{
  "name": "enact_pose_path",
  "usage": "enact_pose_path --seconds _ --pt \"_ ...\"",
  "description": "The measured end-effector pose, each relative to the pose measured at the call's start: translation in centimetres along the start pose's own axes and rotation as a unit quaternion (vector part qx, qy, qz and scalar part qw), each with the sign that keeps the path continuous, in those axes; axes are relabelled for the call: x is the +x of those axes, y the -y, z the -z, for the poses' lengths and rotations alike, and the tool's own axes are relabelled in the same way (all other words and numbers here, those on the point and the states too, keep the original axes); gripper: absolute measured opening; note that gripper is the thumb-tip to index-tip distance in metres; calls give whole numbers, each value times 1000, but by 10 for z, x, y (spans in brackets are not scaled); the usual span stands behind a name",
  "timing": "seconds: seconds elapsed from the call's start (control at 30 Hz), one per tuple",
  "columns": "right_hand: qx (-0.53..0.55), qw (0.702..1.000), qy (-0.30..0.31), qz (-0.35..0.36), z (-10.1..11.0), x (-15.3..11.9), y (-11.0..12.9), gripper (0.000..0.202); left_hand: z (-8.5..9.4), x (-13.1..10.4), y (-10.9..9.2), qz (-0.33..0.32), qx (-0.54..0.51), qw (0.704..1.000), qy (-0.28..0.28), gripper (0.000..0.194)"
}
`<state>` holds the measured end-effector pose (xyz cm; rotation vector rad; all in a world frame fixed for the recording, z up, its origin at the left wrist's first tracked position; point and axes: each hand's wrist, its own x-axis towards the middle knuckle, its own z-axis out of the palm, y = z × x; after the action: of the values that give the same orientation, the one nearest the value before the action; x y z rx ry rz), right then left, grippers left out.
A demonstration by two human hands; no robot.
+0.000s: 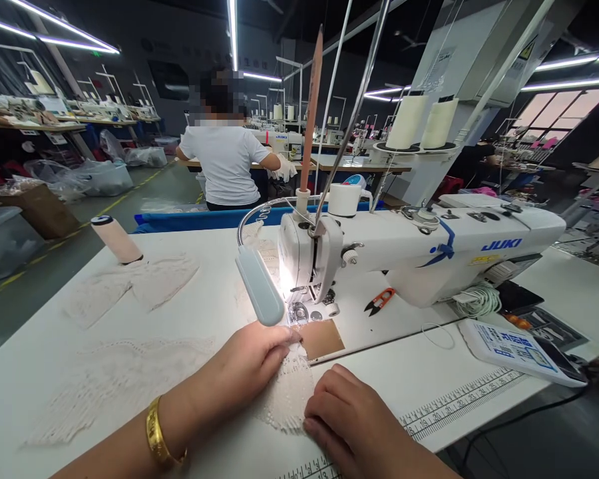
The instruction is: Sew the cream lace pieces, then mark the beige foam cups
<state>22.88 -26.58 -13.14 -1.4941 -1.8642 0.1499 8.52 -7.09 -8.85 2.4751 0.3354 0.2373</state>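
the left hand point(273, 346) (gold bangle point(154, 432) behind it) pinches white lace point(287, 396) beneath the sewing machine's point(369, 233) front end. the right hand point(347, 409) curls at the lace's edge; whether it grips, i cannot tell.

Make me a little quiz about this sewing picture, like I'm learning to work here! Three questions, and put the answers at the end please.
1. Pick one: what is the left hand touching?
A) the spool
B) the lace
C) the calculator

2. True or false: the pencil is lying flat on the table.

3. Fill the gap: the gold bangle is on the person's ____ arm.

Key:
1. B.
2. False; the pencil points up from the top of the machine.
3. Left.
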Motion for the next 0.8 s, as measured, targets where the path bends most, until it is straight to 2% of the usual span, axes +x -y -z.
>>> enact_pose_path --seconds 0.17,0.37,0.63,0.8 --pt "55 998 -35 -17 6 7 4 9 2 5 -1 15 12 1000 14 46" --pt "45 998 -36 2 -7 10 3 12 4 5 -3 13 44 999 15 47" --pt "20 1000 -23 3 -13 5 -1 14 -1 2 -2 -14 73 997 8 42" --pt "-5 1000 -19 12 -17 3 -3 13 -1 1 -9 -17 100 995 10 34"
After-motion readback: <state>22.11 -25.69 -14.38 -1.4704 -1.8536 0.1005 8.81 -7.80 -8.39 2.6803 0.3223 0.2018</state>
